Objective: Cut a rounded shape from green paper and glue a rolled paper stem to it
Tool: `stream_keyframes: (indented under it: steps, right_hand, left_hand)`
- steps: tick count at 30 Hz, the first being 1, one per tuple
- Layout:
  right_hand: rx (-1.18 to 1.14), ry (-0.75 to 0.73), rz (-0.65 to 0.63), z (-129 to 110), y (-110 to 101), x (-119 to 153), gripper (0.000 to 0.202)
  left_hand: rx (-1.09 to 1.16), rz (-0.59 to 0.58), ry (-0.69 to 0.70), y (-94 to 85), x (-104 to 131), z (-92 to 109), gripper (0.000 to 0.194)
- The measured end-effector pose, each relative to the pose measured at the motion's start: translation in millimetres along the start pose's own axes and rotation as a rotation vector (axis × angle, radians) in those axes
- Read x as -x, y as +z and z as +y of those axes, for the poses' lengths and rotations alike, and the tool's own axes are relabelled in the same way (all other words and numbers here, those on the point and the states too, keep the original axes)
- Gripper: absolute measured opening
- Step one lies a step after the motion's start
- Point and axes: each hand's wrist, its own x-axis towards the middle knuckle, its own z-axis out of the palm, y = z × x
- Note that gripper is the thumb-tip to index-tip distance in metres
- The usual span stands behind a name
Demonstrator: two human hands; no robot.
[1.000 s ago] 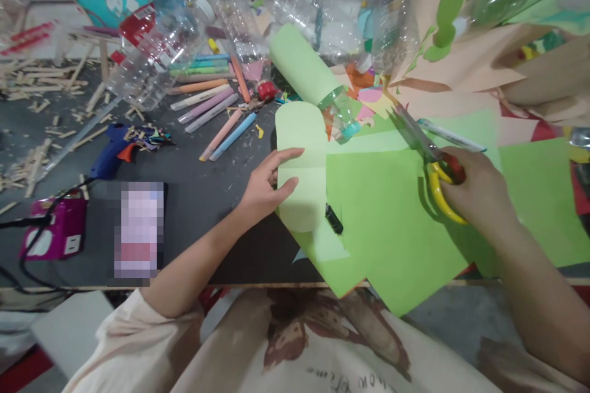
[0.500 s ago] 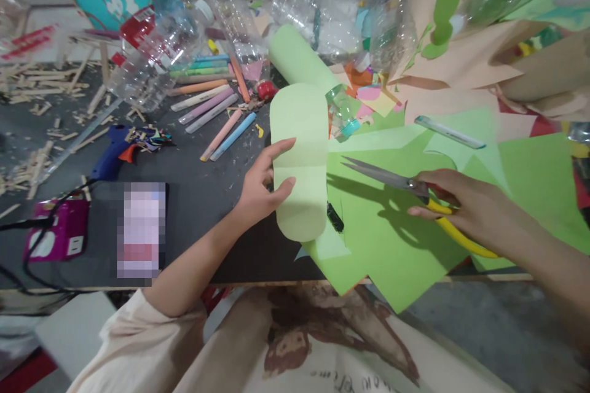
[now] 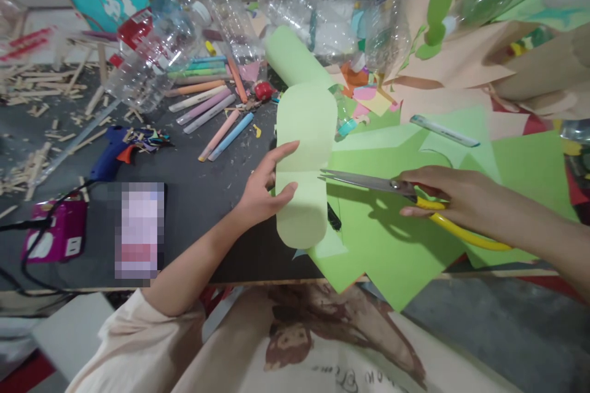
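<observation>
Your left hand (image 3: 261, 189) grips the paper (image 3: 306, 116) — long axis pointing away; your right hand (image 3: 461, 193) grips scissors (image 3: 396, 186), tips at the paper's right edge.

Rounded pale-green paper (image 3: 308, 156), creased across, yellow-handled scissors (image 3: 395, 185), tips at crease

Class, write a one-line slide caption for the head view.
The left hand holds creased pale-green paper while the right hand points scissors at the crease.
</observation>
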Motion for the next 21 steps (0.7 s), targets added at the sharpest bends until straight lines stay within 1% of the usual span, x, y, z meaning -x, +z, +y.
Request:
stream_keyframes:
  steps: [3, 6, 9, 12, 15, 21]
  right_hand:
    - [-0.010, 0.002, 0.011, 2.7, 0.7, -1.3, 0.080]
    - [-0.035, 0.037, -0.009, 2.7, -2.7, -2.3, 0.083]
    - [-0.054, 0.079, -0.050, 1.8, -6.0, -2.5, 0.085]
    - [-0.071, 0.078, -0.085, 1.4, -7.0, -1.5, 0.082]
    - [-0.087, 0.074, -0.109, 1.4, -7.0, -0.5, 0.079]
    - [-0.080, 0.057, -0.139, 2.0, -6.3, -1.6, 0.069]
  left_hand:
    - [0.019, 0.012, -0.034, -0.6, -0.4, 1.1, 0.060]
    - [0.036, 0.008, -0.056, -1.9, -1.6, 2.8, 0.062]
    - [0.039, -0.010, -0.043, -3.3, -2.7, 5.5, 0.064]
    - [0.033, -0.043, -0.011, -3.7, -2.5, 5.8, 0.065]
    - [0.025, -0.084, 0.005, -3.1, -0.7, 1.2, 0.066]
    - [-0.043, -0.099, 0.005, -2.3, 2.6, -9.2, 0.067]
